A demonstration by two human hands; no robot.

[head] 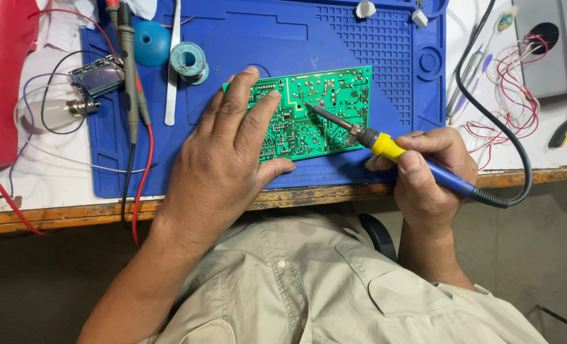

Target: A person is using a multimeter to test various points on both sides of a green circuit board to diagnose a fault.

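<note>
A: What does each hand do?

B: The left hand [232,153] lies flat, fingers spread and unclenched, pressing the left part of the green circuit board [321,111] onto the blue mat [277,38]. The right hand [433,169] grips the soldering iron [395,150] by its yellow and blue handle; the metal tip touches the board near its middle.

A: Where is the board?

B: Flat on the mat, near the front edge of the workbench [67,213], between the two hands.

A: What surrounds it?

B: Left of the board lie a roll of solder wire [188,60], metal tweezers [172,70], two meter probes [132,70] with red and black leads, a small display module [97,78] and a clear bulb [54,113]. Right of the mat sit loose red and white wires [516,89]. The iron's black cord [493,121] curves back past them.
</note>
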